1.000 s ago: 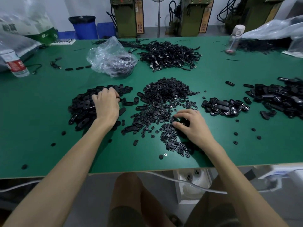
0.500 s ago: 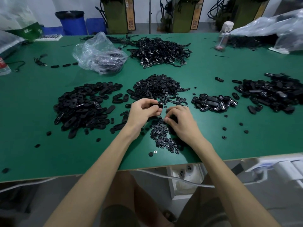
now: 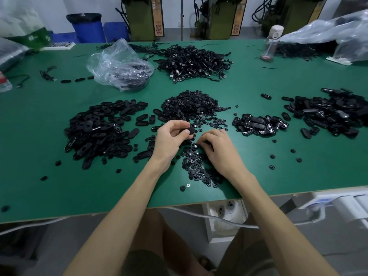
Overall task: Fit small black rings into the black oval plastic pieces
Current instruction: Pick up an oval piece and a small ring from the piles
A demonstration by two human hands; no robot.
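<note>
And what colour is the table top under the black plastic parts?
Plain dark green table top, with no pattern; the head view shows it.

Two hands working: left hand [image 3: 169, 137], right hand [image 3: 219, 150]. One oval piece [image 3: 191, 130] sitting pinched in left fingers. Five black heaps lying on one green table [image 3: 29, 136]: one oval heap [image 3: 99, 130], one ring heap [image 3: 191, 105], two shiny-oval heaps [image 3: 258, 124] at right, one cable heap [image 3: 193, 62]. Pieces inside heaps defying counting. Five loose rings [image 3: 292, 150] lying right of right hand. Three green machines [image 3: 139, 18], one blue bin [image 3: 87, 28], two bottles [image 3: 270, 44] showing farther off.
</note>
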